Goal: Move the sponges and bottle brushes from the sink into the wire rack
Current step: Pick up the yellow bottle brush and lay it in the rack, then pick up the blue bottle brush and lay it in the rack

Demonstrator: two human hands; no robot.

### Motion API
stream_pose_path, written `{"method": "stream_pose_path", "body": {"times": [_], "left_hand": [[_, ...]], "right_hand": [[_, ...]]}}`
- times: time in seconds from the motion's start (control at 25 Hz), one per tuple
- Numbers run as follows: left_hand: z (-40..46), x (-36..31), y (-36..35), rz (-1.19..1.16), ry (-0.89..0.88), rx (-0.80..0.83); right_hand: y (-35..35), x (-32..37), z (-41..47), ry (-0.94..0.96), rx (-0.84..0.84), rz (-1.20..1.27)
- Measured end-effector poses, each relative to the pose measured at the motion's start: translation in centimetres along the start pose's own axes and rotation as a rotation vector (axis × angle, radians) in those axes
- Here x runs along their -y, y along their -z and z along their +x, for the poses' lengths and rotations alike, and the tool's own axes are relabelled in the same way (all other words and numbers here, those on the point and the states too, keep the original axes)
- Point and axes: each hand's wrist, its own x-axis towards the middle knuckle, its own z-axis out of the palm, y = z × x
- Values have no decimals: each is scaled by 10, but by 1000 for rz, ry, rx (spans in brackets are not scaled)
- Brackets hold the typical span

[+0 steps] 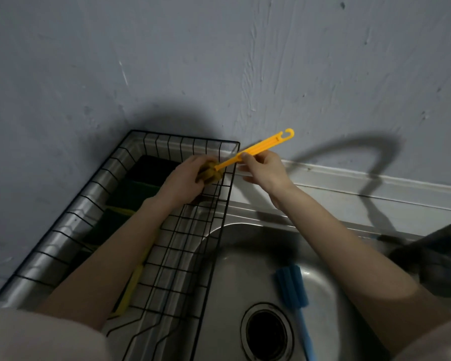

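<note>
A yellow bottle brush (261,147) is held over the far right corner of the black wire rack (71,209). My left hand (185,178) is closed around its sponge head, and my right hand (261,168) pinches the handle near the middle, hook end pointing up right. Inside the rack lie several dark green and yellow sponges (138,188), partly hidden by my left forearm, and another yellow piece (130,293) lies under that arm. A blue bottle brush (294,290) lies in the steel sink (235,256), its foam head away from me.
The sink drain (267,332) is near the bottom centre. A dark faucet (440,254) reaches in from the right over the basin. A grey wall (219,61) stands right behind the rack and the sink ledge.
</note>
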Motion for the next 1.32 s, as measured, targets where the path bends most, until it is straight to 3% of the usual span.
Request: {"method": "stream_pose_path", "body": {"times": [0.4, 0.8, 1.08, 1.32], "left_hand": [[-4, -11, 13, 140, 28, 44], [-48, -93, 43, 44, -50, -11], [-80, -150, -13, 1, -161, 80], [-110, -132, -112, 89, -114, 308]], "right_hand": [[11, -4, -10, -44, 19, 43], [50, -1, -77, -27, 21, -35], [95, -45, -120, -42, 1, -113], [112, -124, -145, -240, -13, -234]]}}
